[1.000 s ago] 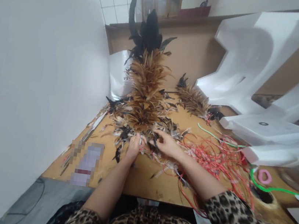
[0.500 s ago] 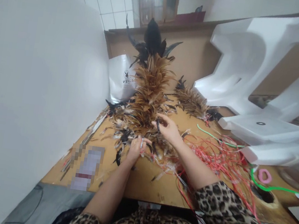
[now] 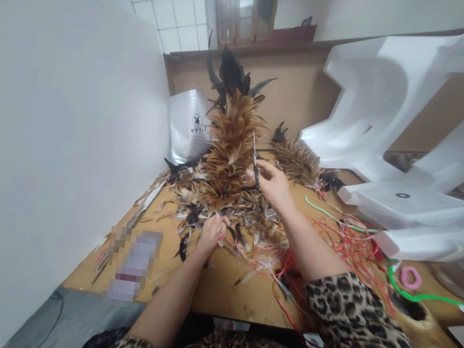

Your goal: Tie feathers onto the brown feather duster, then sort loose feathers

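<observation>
We see the left hand (image 3: pixel 210 231) low on the wooden table (image 3: pixel 219 290), closed around a small tuft (image 3: pixel 219 225) of quills at the near edge of the loose feather pile (image 3: pixel 228 202). The right hand (image 3: pixel 272 184) is raised farther off, its fingers pinched on a thin dark strip (image 3: pixel 254 157) that stands nearly upright. We cannot tell whether this is a feather or a tool. Right behind the strip rises a tall brown feather bundle (image 3: pixel 233 134) topped with black plumes (image 3: pixel 231 76), which hides much of the far table. A smaller brown bundle (image 3: pixel 298 159) lies to its right. A tangle of red strings (image 3: pixel 346 248) spreads beside and under the right forearm, with a green cord (image 3: pixel 413 295) and a pink ring (image 3: pixel 411 277) beyond it. Large white foam mouldings (image 3: pixel 398 99) crowd the right side, and a plain white panel (image 3: pixel 46 142) closes the left. A white bag (image 3: pixel 189 127) leans at the far left of the pile. Under a small rabbit-head mark we read "PPG", and the feathers cover the rest.
</observation>
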Motion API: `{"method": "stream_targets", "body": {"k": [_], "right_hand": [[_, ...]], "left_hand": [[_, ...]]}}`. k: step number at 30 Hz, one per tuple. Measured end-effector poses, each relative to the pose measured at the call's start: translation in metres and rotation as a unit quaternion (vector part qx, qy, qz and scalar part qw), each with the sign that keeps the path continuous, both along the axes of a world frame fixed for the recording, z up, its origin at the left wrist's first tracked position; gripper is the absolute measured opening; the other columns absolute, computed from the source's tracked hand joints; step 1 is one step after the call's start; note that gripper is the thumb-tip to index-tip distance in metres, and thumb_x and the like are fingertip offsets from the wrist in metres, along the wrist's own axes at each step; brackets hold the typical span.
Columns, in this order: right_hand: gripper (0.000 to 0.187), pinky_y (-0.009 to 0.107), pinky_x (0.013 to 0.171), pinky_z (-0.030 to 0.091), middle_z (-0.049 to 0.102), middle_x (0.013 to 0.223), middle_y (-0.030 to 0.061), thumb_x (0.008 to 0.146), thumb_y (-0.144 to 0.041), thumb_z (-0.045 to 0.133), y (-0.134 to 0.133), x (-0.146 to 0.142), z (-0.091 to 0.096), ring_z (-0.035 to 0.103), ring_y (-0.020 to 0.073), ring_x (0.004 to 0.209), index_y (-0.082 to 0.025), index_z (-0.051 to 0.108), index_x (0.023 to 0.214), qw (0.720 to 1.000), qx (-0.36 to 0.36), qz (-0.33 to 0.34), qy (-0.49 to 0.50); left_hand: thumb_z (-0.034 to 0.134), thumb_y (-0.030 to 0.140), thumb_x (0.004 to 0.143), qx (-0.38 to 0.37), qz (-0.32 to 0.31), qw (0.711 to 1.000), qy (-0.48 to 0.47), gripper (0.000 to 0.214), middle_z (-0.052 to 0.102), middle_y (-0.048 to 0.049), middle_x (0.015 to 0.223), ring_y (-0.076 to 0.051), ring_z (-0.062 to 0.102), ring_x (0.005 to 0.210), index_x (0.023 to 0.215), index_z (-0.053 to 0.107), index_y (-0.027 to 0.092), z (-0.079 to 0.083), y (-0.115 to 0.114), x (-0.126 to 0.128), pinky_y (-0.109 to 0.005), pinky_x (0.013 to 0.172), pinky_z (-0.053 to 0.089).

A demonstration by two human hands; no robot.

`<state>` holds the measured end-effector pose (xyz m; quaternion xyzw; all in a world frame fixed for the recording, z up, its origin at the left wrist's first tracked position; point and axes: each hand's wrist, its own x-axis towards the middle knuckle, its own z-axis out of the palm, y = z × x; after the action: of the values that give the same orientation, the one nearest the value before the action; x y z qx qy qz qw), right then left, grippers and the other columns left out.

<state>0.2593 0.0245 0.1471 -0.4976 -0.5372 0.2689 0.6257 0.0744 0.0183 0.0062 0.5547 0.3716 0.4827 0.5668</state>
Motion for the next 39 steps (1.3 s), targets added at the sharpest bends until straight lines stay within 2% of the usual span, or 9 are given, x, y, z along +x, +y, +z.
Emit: {"method": "stream_targets", "body": {"k": [11, 17, 20, 23, 27, 30, 33, 36, 39], "right_hand": [[0.054, 0.030, 0.066, 0.048, 0.067, 0.079, 0.0039, 0.064, -0.045, 0.069, 0.014, 0.013, 0.026, 0.058, 0.0147, 0.067, -0.016, 0.065, 0.108, 0.998, 0.020, -0.021, -0.051], [0.053, 0.027, 0.058, 0.046, 0.065, 0.068, 0.0030, 0.060, -0.046, 0.072, 0.018, 0.027, 0.044, 0.056, 0.0135, 0.059, -0.014, 0.066, 0.102, 1.000, 0.025, 0.003, -0.005], [0.054, 0.024, 0.047, 0.041, 0.064, 0.067, 0.0028, 0.061, -0.045, 0.073, 0.013, 0.035, 0.044, 0.049, 0.0100, 0.050, -0.015, 0.065, 0.105, 1.000, 0.000, 0.011, 0.022], [0.054, 0.022, 0.043, 0.037, 0.062, 0.067, 0.0013, 0.061, -0.043, 0.073, 0.006, 0.045, 0.032, 0.045, 0.0084, 0.048, -0.016, 0.064, 0.107, 1.000, -0.024, -0.005, 0.020], [0.055, 0.022, 0.049, 0.041, 0.062, 0.074, 0.0014, 0.063, -0.039, 0.070, -0.005, 0.052, -0.007, 0.050, 0.0097, 0.057, -0.016, 0.061, 0.113, 0.996, -0.087, 0.001, -0.022], [0.052, 0.025, 0.067, 0.047, 0.065, 0.082, 0.0023, 0.062, -0.033, 0.071, -0.018, 0.043, -0.041, 0.056, 0.0118, 0.070, -0.016, 0.062, 0.110, 0.985, -0.126, 0.095, -0.068], [0.054, 0.025, 0.067, 0.047, 0.065, 0.081, 0.0010, 0.063, -0.033, 0.070, -0.032, 0.025, -0.064, 0.055, 0.0107, 0.066, -0.014, 0.060, 0.112, 0.960, -0.178, 0.198, -0.091], [0.062, 0.025, 0.061, 0.046, 0.063, 0.071, -0.0008, 0.065, -0.037, 0.069, -0.038, 0.008, -0.068, 0.051, 0.0098, 0.056, -0.012, 0.055, 0.120, 0.941, -0.223, 0.224, -0.118], [0.058, 0.027, 0.067, 0.047, 0.066, 0.080, 0.0015, 0.065, -0.039, 0.070, -0.028, -0.002, -0.060, 0.056, 0.0127, 0.065, -0.015, 0.058, 0.117, 0.957, -0.177, 0.203, -0.106]], "left_hand": [[0.039, 0.061, 0.083, 0.037, -0.026, 0.999, -0.017, 0.051, 0.034, 0.0035, 0.043, -0.007, 0.031, 0.040, 0.055, 0.038, 0.018, -0.006, 0.003, -0.002, -0.023, 0.043, 0.021], [0.040, 0.061, 0.083, 0.021, -0.047, 0.998, -0.030, 0.051, 0.032, 0.0044, 0.040, -0.007, 0.027, 0.037, 0.054, 0.035, 0.019, -0.011, 0.006, -0.002, -0.023, 0.041, 0.019], [0.040, 0.061, 0.082, 0.016, -0.065, 0.996, -0.054, 0.052, 0.032, 0.0041, 0.041, -0.007, 0.027, 0.037, 0.053, 0.034, 0.019, -0.012, 0.006, -0.002, -0.023, 0.040, 0.020], [0.040, 0.061, 0.083, 0.012, -0.062, 0.995, -0.075, 0.052, 0.032, 0.0038, 0.041, -0.007, 0.028, 0.038, 0.053, 0.035, 0.018, -0.010, 0.005, -0.003, -0.023, 0.041, 0.021], [0.037, 0.059, 0.085, -0.005, -0.056, 0.994, -0.097, 0.052, 0.030, 0.0040, 0.041, -0.007, 0.027, 0.038, 0.053, 0.035, 0.018, -0.004, 0.006, -0.006, -0.023, 0.042, 0.019], [0.036, 0.058, 0.086, -0.014, -0.070, 0.990, -0.119, 0.051, 0.028, 0.0041, 0.040, -0.007, 0.025, 0.038, 0.054, 0.035, 0.018, -0.001, 0.005, -0.007, -0.023, 0.043, 0.018], [0.036, 0.056, 0.086, -0.018, -0.087, 0.986, -0.138, 0.050, 0.026, 0.0045, 0.038, -0.007, 0.025, 0.037, 0.054, 0.035, 0.019, 0.002, 0.004, -0.007, -0.023, 0.043, 0.019], [0.038, 0.059, 0.084, -0.036, -0.097, 0.984, -0.143, 0.050, 0.024, 0.0050, 0.039, -0.007, 0.025, 0.037, 0.054, 0.033, 0.019, 0.005, 0.002, -0.006, -0.022, 0.043, 0.021], [0.042, 0.062, 0.081, -0.065, -0.110, 0.982, -0.141, 0.052, 0.024, 0.0055, 0.039, -0.007, 0.025, 0.037, 0.055, 0.033, 0.019, 0.006, 0.000, -0.006, -0.022, 0.043, 0.022]]}}
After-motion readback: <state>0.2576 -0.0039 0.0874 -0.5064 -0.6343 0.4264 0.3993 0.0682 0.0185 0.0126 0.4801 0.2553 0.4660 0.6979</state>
